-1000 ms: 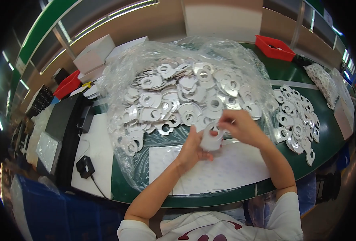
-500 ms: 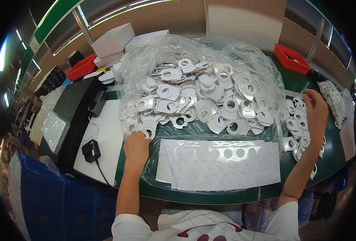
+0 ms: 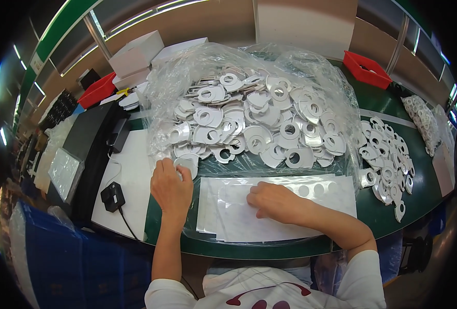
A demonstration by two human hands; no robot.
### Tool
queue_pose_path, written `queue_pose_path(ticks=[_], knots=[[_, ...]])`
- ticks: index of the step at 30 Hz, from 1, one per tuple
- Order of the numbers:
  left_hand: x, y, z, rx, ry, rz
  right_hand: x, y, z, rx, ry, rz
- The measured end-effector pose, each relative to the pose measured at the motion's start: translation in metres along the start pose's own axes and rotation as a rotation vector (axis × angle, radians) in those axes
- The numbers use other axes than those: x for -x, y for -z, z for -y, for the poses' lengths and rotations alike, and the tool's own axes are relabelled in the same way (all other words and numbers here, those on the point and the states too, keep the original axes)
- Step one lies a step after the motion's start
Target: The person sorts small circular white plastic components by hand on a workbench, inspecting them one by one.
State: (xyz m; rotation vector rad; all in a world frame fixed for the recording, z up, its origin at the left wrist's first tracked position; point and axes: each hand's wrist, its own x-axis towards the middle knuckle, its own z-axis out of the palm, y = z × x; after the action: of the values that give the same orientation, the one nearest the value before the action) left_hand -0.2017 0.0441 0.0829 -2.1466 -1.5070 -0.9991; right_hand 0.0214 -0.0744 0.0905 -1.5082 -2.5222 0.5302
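Worktable: the green table [image 3: 428,172] curves across in front of you.
Plastic: a clear plastic sheet [image 3: 161,95] lies on it, bunched up around the back and sides of the heap.
Heap: the big heap of silver parts [image 3: 259,117], flat pieces with round holes, sits on that plastic, beyond your hands.
White sheets: the overlapping white sheets [image 3: 269,230] lie between you and the heap, a row of round marks partly hidden by your right hand.
Side pile: a smaller pile of silver parts [image 3: 386,172] spreads to your right.
Trays: one red tray [image 3: 365,76] stands at the back right, another red tray [image 3: 97,90] at the back left.
Left hand: your left hand [image 3: 172,186] is at the heap's near left corner, fingers bent beside a silver part [image 3: 188,166]; whether it grips it, you cannot tell.
Right hand: your right hand [image 3: 276,202] is over the white sheets, fingers curled narrow; its contents are hidden.
Adapter: a black adapter [image 3: 112,195] lies left of your left hand.
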Motion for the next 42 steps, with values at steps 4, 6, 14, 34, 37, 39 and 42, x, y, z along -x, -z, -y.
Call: queue_pose_path(ticks=[4,6,14,34,37,39,42], knots=[[-0.014,0.000,-0.027,0.713,0.253,0.195,-0.007,0.002,-0.001,-0.017,-0.005,0.013],[-0.019,-0.005,-0.049,1.267,0.458,0.467,-0.008,0.008,-0.002,-0.036,-0.035,0.102],[-0.004,-0.037,-0.096,2.279,1.009,1.068,0.001,-0.002,0.006,0.022,0.013,0.010],[0.034,-0.059,-0.133,2.227,0.854,1.063,0.014,0.044,-0.078,-0.624,-0.276,-0.564],[0.038,-0.065,-0.131,2.217,0.872,1.075,0.009,0.027,-0.086,-0.747,-0.315,-0.482],[0.039,-0.070,-0.130,2.227,0.889,1.083,0.006,0.031,-0.078,-0.975,-0.379,-0.355],[0.040,-0.074,-0.130,2.236,0.872,1.085,0.004,0.025,-0.085,-0.942,-0.305,-0.397]])
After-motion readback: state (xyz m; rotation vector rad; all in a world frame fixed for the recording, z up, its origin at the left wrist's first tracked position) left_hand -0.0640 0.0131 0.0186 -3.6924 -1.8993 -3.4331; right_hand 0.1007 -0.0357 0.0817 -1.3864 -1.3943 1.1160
